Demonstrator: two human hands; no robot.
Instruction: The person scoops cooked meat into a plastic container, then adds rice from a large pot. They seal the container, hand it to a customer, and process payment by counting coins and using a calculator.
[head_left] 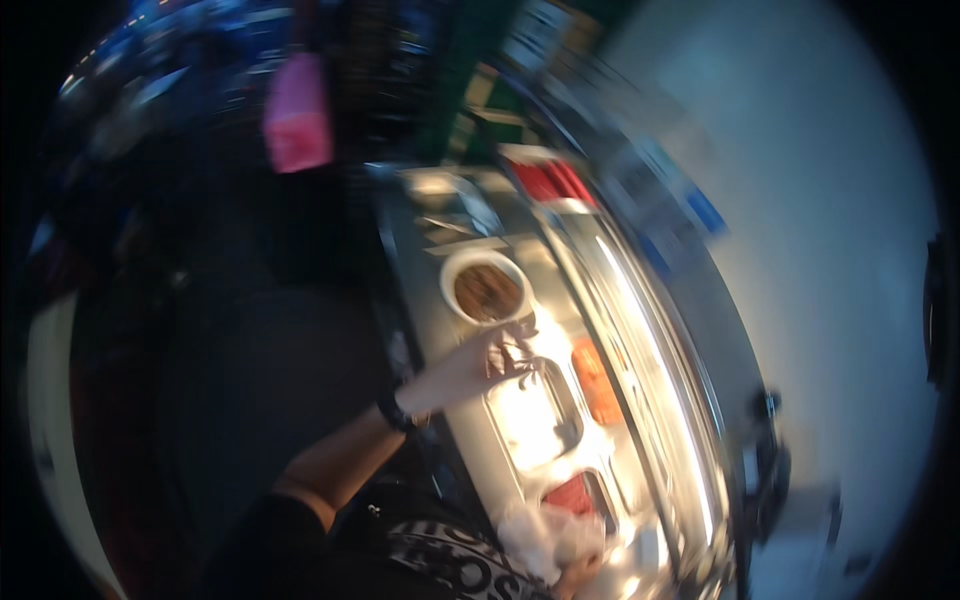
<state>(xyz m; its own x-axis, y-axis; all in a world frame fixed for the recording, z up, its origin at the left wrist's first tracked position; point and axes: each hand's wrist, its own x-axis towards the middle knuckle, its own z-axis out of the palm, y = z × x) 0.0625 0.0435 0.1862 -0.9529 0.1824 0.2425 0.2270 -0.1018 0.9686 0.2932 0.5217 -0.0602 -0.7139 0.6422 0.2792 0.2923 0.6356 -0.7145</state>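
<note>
My left hand, with a black band at its wrist, reaches over a brightly lit metal counter. Its fingers look spread, with nothing visible between them, though motion softens the outlines. Just beyond the fingers stands a white round bowl with brown food inside; whether they touch it is unclear. Under and beside the hand is a shiny metal tray. Near the lower edge, my right hand is partly hidden by a blurred whitish, plastic-like covering, close to a tray section with red food.
Orange food lies in a narrow section along the counter's right side. A bright rail runs beside it. At the far end stands a red and white container. A pink bag hangs at upper left, and a pale wall rises on the right.
</note>
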